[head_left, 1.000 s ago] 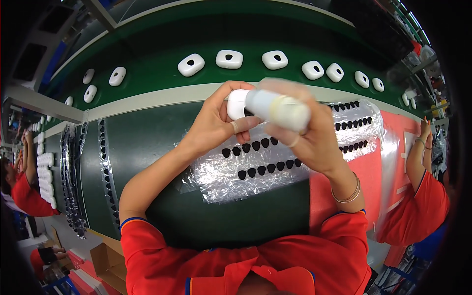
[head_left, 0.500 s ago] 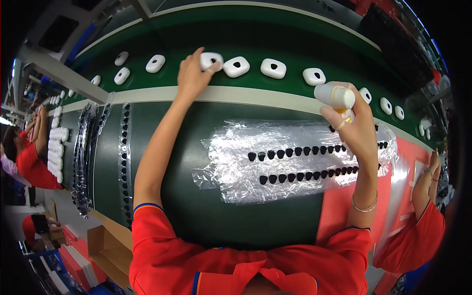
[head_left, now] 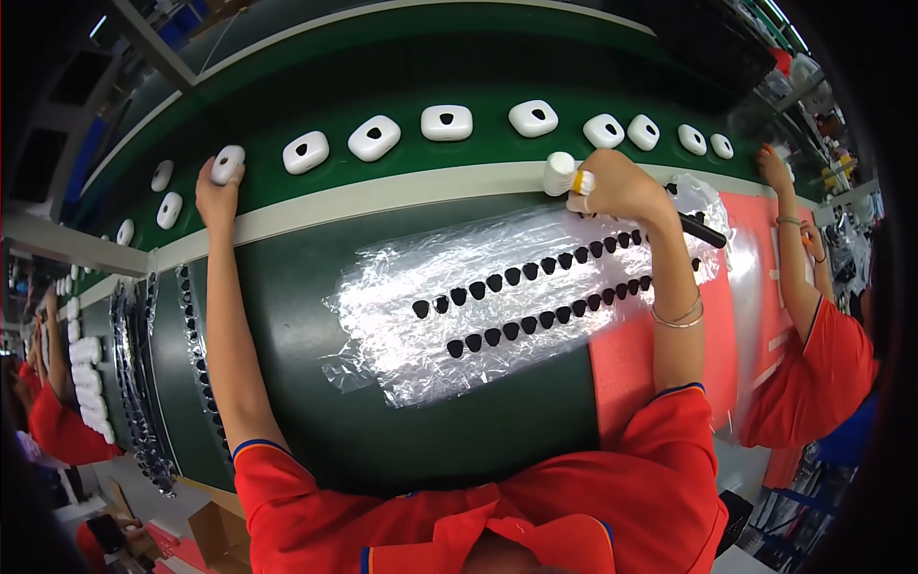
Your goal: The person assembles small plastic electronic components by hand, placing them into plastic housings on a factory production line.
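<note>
My left hand point(head_left: 218, 199) is reached out to the green belt at the left, its thumb and fingers around a white rounded case point(head_left: 229, 163) with a dark patch on top. Above the belt's near edge my right hand point(head_left: 617, 189) grips a small white bottle point(head_left: 560, 174) with a yellow band, tilted to the left. Below that hand lies a clear plastic sheet point(head_left: 382, 277) carrying rows of black rounded pads point(head_left: 494, 283). A black stick point(head_left: 703, 231) shows beside my right forearm; whether the hand touches it I cannot tell.
More white cases point(head_left: 447, 122) stand along the green belt point(head_left: 382, 91), behind a pale rail point(head_left: 402, 189). Strips of black pads point(head_left: 194, 335) and stacked white cases point(head_left: 88, 378) lie at the left. A pink mat point(head_left: 622, 383) is at the right, near a co-worker's arm point(head_left: 794, 268).
My left hand has moved left along the belt and now holds a case there. My right hand has turned over, bringing the bottle lower and left. The whole view has shifted.
</note>
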The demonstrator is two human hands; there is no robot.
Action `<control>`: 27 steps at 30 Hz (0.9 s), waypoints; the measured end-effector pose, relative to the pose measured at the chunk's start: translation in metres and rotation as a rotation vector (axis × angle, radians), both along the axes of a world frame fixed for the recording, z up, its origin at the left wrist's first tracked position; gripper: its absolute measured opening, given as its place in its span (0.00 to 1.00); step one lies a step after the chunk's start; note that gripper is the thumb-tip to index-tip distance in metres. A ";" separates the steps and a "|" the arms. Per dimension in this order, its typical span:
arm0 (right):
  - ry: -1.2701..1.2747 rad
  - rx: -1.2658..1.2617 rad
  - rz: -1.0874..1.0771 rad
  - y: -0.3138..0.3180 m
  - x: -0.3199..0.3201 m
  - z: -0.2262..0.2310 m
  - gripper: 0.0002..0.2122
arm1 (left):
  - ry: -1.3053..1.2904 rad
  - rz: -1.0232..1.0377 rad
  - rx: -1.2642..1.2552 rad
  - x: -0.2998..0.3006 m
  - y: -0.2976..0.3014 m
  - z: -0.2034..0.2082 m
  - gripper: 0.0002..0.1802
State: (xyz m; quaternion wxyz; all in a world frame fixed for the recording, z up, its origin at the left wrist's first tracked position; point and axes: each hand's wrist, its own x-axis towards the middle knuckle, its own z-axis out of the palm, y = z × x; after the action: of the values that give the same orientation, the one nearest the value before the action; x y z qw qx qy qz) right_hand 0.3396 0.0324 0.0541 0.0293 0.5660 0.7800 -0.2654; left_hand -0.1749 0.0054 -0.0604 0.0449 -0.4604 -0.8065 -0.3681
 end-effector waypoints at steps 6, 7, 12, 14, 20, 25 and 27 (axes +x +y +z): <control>0.423 0.096 -0.080 -0.026 -0.013 0.022 0.13 | -0.940 -0.489 0.195 0.132 -0.005 0.064 0.32; 0.444 0.064 -0.090 -0.031 -0.021 0.028 0.12 | -0.929 -0.566 0.179 0.153 -0.009 0.067 0.33; 0.672 0.028 -0.044 -0.058 -0.043 0.031 0.13 | -1.064 -0.981 -0.007 0.255 -0.051 0.081 0.32; 0.803 0.148 0.057 -0.067 -0.050 0.034 0.11 | -1.135 -1.039 -0.105 0.277 -0.068 0.089 0.31; 0.758 0.161 0.122 -0.070 -0.053 0.023 0.12 | -1.306 -1.055 -0.265 0.290 -0.088 0.103 0.31; 0.763 0.192 0.150 -0.074 -0.055 0.022 0.15 | -1.276 -1.086 -0.240 0.288 -0.089 0.102 0.31; 0.793 0.208 0.143 -0.076 -0.057 0.020 0.12 | -1.254 -1.112 -0.197 0.287 -0.088 0.102 0.31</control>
State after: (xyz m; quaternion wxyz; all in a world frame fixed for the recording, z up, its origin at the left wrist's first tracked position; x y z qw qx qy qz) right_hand 0.2822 -0.0435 0.0737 -0.3125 0.3643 0.7906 -0.3801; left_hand 0.1117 -0.0830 0.0411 -0.6393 -0.5028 -0.3664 -0.4520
